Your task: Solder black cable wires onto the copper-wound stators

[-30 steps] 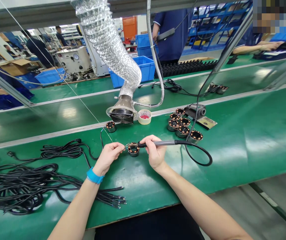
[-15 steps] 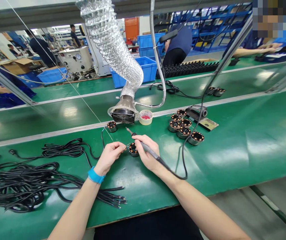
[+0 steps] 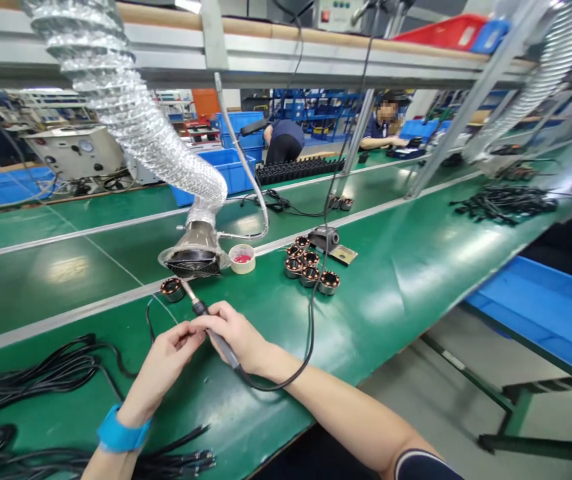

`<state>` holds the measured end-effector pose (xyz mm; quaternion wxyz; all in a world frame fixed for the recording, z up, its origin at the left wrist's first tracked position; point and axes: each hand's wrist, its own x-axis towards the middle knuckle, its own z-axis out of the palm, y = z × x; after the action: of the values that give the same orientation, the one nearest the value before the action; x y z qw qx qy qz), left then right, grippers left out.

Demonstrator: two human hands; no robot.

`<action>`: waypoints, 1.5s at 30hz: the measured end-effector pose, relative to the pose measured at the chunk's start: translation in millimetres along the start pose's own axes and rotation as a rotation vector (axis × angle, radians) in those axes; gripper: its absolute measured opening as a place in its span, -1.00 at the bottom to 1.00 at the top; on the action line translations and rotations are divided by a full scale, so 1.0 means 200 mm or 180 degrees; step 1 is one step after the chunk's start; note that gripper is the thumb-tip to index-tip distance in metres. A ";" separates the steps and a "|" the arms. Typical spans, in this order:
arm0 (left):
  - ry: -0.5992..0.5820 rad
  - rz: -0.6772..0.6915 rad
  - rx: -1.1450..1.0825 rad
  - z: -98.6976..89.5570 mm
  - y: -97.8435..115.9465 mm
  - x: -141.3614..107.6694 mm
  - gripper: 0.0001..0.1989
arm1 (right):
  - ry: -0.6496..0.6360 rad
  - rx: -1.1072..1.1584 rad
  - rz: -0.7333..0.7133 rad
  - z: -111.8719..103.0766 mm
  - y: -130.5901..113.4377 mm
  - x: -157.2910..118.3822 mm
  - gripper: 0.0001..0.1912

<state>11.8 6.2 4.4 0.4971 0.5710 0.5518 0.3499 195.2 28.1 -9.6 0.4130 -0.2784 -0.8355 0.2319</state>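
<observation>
My right hand (image 3: 239, 337) is closed round the grey handle of a soldering iron (image 3: 222, 345), its tip pointing up and left beside a copper-wound stator (image 3: 171, 289). Against its fingertips, my left hand (image 3: 173, 353) is pinched shut. A thin pale wire, which looks like solder wire (image 3: 159, 299), runs from the upper left down to the left fingers. Whatever else lies between the two hands is hidden behind them. A blue band (image 3: 123, 430) circles my left wrist. From near the stator a dark cable (image 3: 150, 320) trails downward.
Over the bench hangs a fume extractor hood (image 3: 193, 257) on a silver duct. A tape roll (image 3: 242, 259) with red inside stands beside it. Several stators (image 3: 309, 275) sit by a metal stand (image 3: 327, 238). Black cables (image 3: 31, 373) lie at left. Other people work beyond.
The view has swung to the right. My hands have come together; the stator between them earlier is now hidden. The iron stays in my right hand.
</observation>
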 end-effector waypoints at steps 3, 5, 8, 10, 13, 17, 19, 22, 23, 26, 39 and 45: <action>-0.0195 -0.0008 0.0042 -0.01 0.00 -0.01 -0.60 | 0.0115 -0.0114 -0.0007 0.00 0.00 -0.01 -0.54; -0.0320 -0.0021 -0.0019 -0.01 -0.01 -0.01 -0.60 | 0.0179 -0.0246 0.0055 0.01 0.00 -0.02 -0.52; -0.0420 -0.0138 -0.0227 -0.02 -0.03 0.00 -0.60 | 0.0099 -0.0426 0.0113 0.03 0.01 -0.02 -0.54; -0.0447 -0.0227 -0.0394 -0.01 -0.05 0.01 -0.59 | 0.0034 -0.0489 0.0115 0.03 0.00 -0.02 -0.56; -0.0418 -0.0306 -0.0561 -0.01 -0.06 0.02 -0.56 | -0.0073 -0.0514 0.0055 0.01 -0.02 -0.02 -0.58; -0.0220 -0.0280 -0.0672 0.01 -0.05 0.02 -0.57 | 0.0053 -0.0356 0.0138 -0.01 -0.03 -0.03 -0.56; -0.0144 -0.0238 -0.0703 0.01 -0.04 0.02 -0.57 | 0.0178 -0.0182 0.0212 -0.02 -0.03 -0.04 -0.54; -0.0095 -0.0204 -0.0749 0.01 -0.04 0.03 -0.58 | 0.0357 0.0028 0.0219 -0.01 0.00 -0.04 -0.55; -0.0083 -0.0195 -0.0770 0.00 -0.04 0.03 -0.59 | 0.0410 0.0053 0.0218 0.01 0.01 -0.03 -0.57; -0.0053 -0.0172 -0.0827 -0.01 -0.03 0.03 -0.62 | 0.0629 0.0018 0.0298 0.05 0.03 -0.03 -0.60; 0.0005 -0.0117 -0.0814 0.04 -0.04 0.02 -0.63 | 0.1352 0.0197 0.0778 0.10 -0.04 -0.04 -0.61; -0.0007 -0.0216 -0.0795 0.05 -0.05 0.01 -0.63 | 0.1678 -0.0099 0.0485 0.00 -0.07 -0.08 -0.77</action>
<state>18.2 6.1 -7.6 0.5764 0.4860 0.5224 0.3983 198.2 6.8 -9.7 0.5933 -0.3975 -0.6793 0.1690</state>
